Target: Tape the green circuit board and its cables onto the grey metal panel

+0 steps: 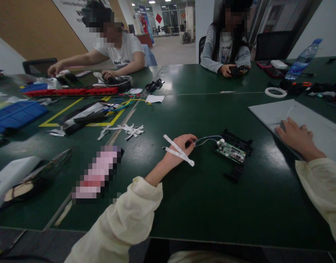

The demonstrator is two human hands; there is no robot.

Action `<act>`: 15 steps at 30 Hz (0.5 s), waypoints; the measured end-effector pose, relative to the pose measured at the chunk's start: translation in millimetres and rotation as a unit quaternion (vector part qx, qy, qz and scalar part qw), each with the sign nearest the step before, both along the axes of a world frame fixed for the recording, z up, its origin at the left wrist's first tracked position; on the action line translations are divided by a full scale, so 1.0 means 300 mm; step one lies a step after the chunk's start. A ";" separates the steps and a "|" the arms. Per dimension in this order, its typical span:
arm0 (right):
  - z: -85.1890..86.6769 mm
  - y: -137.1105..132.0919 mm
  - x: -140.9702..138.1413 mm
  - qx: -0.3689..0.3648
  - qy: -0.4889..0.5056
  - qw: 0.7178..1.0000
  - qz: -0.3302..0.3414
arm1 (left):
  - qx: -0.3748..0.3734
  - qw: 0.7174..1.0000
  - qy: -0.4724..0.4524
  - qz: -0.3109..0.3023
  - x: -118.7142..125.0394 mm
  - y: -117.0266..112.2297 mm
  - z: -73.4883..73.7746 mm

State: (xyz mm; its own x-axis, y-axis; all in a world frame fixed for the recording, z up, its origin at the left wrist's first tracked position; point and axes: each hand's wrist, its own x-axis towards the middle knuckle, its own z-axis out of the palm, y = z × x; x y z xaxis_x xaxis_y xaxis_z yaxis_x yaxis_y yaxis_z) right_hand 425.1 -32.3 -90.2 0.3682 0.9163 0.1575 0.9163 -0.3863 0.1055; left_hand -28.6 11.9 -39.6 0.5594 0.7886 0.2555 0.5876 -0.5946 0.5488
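A dark green table (211, 204) is carrying a circuit board (231, 152) with blue wires (208, 139) in a black frame (235, 174). White strips (131, 130) are lying left of the circuit board, a grey sheet (269, 111) to its right, and a tape ring (275, 92) and water bottle (303, 60) beyond it.

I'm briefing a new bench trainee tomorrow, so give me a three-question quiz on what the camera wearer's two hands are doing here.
1. True or false: the left hand pinches the wires that run to the circuit board.
2. Pick one: the right hand lies flat on A) the water bottle, B) the grey sheet, C) the tape roll.
3. Fill the gap: the white tape strips hang from the ____ hand.

Key: 1 true; 2 B; 3 left.
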 end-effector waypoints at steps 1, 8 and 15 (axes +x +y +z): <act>0.004 -0.002 -0.016 0.001 0.010 1.000 0.007 | 0.006 1.000 0.004 0.004 0.001 0.000 0.001; 0.024 -0.010 -0.117 -0.001 0.034 0.997 0.069 | 0.078 0.997 -0.005 0.004 0.024 -0.023 0.029; 0.018 -0.010 -0.173 -0.004 0.015 0.991 0.132 | -0.084 0.986 -0.045 -0.134 0.075 -0.043 0.092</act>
State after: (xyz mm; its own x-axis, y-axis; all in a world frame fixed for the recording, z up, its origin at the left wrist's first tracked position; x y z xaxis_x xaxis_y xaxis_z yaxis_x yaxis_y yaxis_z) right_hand 373.1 -35.2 -84.7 0.1190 0.9827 0.1417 0.9882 -0.1311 0.0792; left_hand -6.2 -1.1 -12.1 0.7339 0.6514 0.1923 0.3667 -0.6183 0.6951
